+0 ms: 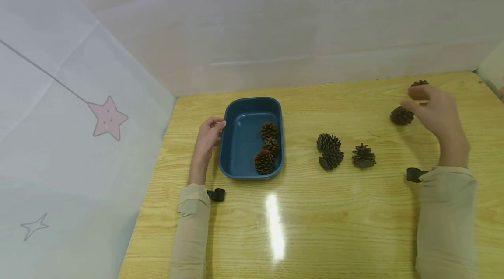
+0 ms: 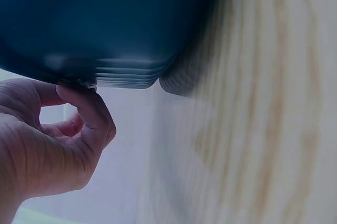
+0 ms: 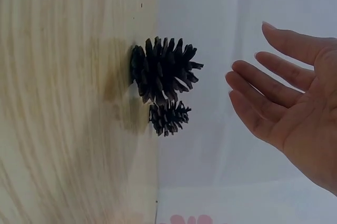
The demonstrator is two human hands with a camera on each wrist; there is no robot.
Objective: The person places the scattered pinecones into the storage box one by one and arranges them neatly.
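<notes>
A dark blue rectangular basin (image 1: 245, 156) rests on the table, with three pine cones (image 1: 264, 161) along its right side. My left hand (image 1: 208, 135) pinches the basin's left rim; the left wrist view shows its fingers (image 2: 97, 116) bent against the basin wall (image 2: 105, 23). Off to the right, my right hand (image 1: 439, 110) hovers above the table, fingers loosely extended and holding nothing. Below and beside it sits a brown pine cone (image 1: 401, 116), and a farther pine cone (image 1: 419, 83) is partly hidden by the hand. Both cones show in the right wrist view, the nearer pine cone (image 3: 163, 70) larger.
Between the basin and my right hand, two pine cones (image 1: 330, 151) lie touching, with another pine cone (image 1: 363, 155) standing to their right. Pale sheeted walls (image 1: 252, 29) border the wooden table (image 1: 315, 226) at the back and left.
</notes>
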